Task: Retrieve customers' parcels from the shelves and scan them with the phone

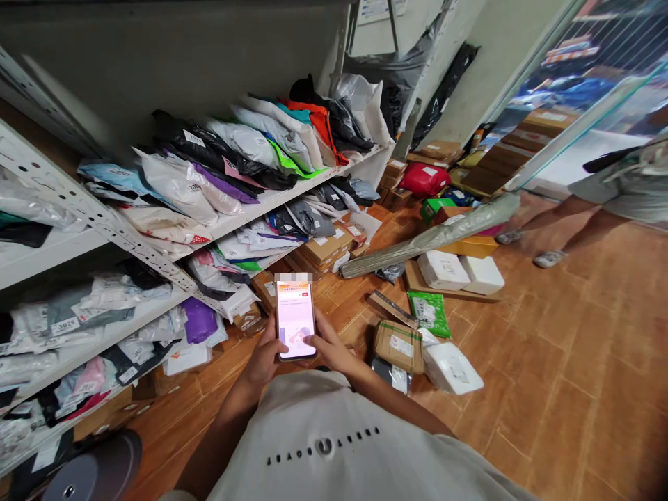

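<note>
A smartphone [295, 319] with a lit screen is held upright in front of my shirt, gripped from both sides. Around its left edge are the fingers of my left hand [265, 353], the thumb over the lower left of the screen. My right hand [330, 342] closes on the right edge, with its thumb on or just above the lower right of the screen. The screen is pale pink with an orange band near the top; its text is too small to read. The fingers behind the phone are hidden.
White metal shelves [292, 195] on the left hold several bagged parcels. Cardboard boxes [399, 346], a green packet [428, 313], white packages [453, 367] and a long wrapped roll [428, 236] lie on the wooden floor. Another person [616, 188] stands at the right by a glass door.
</note>
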The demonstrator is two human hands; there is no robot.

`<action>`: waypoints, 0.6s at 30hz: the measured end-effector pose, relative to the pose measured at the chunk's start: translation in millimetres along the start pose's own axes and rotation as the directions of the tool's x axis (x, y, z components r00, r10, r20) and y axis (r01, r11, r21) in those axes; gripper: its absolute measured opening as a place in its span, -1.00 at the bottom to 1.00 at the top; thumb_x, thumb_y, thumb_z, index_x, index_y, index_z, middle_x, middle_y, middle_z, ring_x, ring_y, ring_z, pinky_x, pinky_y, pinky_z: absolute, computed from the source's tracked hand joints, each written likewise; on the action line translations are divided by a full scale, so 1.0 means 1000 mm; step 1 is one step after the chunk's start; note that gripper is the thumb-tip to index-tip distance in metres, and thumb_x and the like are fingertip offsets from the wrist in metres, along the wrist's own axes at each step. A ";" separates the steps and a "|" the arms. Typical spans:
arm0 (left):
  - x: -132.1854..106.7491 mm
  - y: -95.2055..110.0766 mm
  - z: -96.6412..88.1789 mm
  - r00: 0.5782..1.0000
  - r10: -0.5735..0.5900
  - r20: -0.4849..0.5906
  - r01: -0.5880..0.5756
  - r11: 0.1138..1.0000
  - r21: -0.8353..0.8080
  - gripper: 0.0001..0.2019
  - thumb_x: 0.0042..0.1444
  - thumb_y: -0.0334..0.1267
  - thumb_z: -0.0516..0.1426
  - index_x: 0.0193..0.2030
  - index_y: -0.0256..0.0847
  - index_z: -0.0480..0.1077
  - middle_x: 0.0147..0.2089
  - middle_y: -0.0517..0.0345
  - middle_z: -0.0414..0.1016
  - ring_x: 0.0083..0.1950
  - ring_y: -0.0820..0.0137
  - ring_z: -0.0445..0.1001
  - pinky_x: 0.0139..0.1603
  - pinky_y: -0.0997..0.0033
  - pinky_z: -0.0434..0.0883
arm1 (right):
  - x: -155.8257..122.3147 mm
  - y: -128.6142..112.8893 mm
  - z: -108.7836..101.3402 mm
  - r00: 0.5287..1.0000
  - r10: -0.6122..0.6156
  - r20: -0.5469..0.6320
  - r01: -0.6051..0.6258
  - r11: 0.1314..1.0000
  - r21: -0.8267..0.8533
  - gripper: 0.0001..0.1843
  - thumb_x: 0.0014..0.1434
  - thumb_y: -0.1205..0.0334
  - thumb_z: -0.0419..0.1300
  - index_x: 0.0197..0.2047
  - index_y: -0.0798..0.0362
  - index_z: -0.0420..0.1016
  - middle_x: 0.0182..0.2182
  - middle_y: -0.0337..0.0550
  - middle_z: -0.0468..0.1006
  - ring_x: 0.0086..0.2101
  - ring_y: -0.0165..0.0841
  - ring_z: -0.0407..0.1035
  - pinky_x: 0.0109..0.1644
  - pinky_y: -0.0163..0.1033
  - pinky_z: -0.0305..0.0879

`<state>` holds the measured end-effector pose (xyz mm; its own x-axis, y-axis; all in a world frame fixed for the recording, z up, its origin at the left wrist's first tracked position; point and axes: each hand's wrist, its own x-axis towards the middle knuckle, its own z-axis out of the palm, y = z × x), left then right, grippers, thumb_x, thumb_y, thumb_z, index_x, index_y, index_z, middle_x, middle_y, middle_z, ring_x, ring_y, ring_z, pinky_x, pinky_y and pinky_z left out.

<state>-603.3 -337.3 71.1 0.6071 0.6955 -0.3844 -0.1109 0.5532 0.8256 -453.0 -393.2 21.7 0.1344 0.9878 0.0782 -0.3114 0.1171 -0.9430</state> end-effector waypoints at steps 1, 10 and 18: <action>0.000 0.000 0.000 1.000 0.001 -0.007 -0.001 1.000 0.016 0.10 -0.25 -0.35 0.14 0.48 0.01 -0.27 0.28 -0.02 0.30 0.03 0.02 0.43 -0.48 0.31 0.54 | 0.000 -0.001 0.000 1.000 -0.003 0.002 0.003 1.000 -0.002 -0.36 -0.02 0.27 0.18 0.18 -0.03 0.26 0.00 -0.13 0.44 -0.01 -0.16 0.30 0.10 -0.07 0.24; -0.003 -0.005 -0.002 0.999 0.031 0.013 -0.031 1.000 0.000 0.07 -0.24 -0.36 0.15 0.48 -0.01 -0.21 0.24 -0.03 0.36 0.00 0.08 0.45 -0.48 0.40 0.52 | -0.002 -0.004 0.007 0.999 -0.001 -0.040 -0.002 0.997 -0.072 -0.44 0.09 0.11 0.27 0.14 -0.02 0.25 -0.02 -0.07 0.45 -0.06 -0.14 0.35 0.02 -0.07 0.33; -0.004 -0.009 -0.001 0.999 0.034 -0.001 -0.034 0.999 -0.019 -0.02 -0.05 -0.29 0.17 0.48 0.03 -0.25 0.25 -0.05 0.35 -0.05 0.09 0.49 -0.46 0.32 0.55 | -0.001 0.000 0.010 0.991 0.058 -0.124 -0.055 0.998 0.031 -0.50 0.03 0.14 0.05 0.07 -0.03 0.37 -0.07 -0.11 0.53 -0.11 -0.12 0.39 -0.08 -0.07 0.38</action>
<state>-605.7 -344.0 64.8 0.6023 0.7144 -0.3562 -0.1469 0.5378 0.8302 -462.7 -393.4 24.5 0.2317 0.9726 -0.0173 -0.3471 0.0660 -0.9355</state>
